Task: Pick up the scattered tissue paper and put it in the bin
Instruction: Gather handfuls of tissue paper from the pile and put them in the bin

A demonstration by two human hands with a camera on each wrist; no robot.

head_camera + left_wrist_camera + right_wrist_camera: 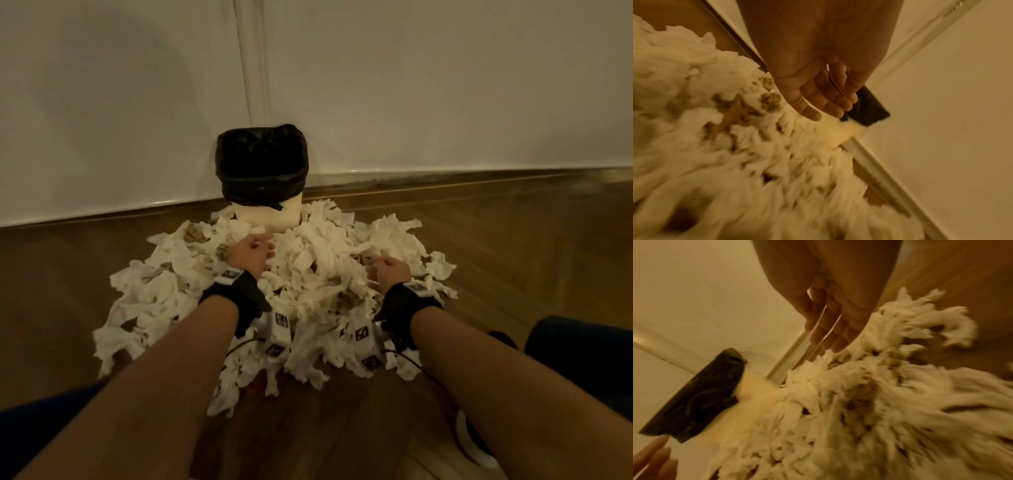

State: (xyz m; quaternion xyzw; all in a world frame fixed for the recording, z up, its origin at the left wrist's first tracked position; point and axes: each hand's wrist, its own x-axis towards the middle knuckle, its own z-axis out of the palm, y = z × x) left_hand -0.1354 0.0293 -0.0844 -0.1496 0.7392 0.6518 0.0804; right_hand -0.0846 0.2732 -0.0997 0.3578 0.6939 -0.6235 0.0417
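A big heap of crumpled white tissue paper (308, 270) covers the wooden floor in front of a cream bin (263, 209) lined with a black bag (262, 161). My left hand (251, 255) hovers over the heap just before the bin, fingers relaxed and holding nothing; the left wrist view shows the same left hand (824, 104) above the tissue paper (735, 154). My right hand (388, 272) hangs over the right part of the heap. In the right wrist view this right hand (830, 331) has straight fingers, empty, above the tissue paper (859, 402), with the bin (701, 395) at the left.
The bin stands against a white wall (411, 85) with a skirting board (445, 178). Bare wooden floor (513, 240) lies to the right and left of the heap. A dark blue object (582, 356) and a white shoe edge (472, 442) lie at the lower right.
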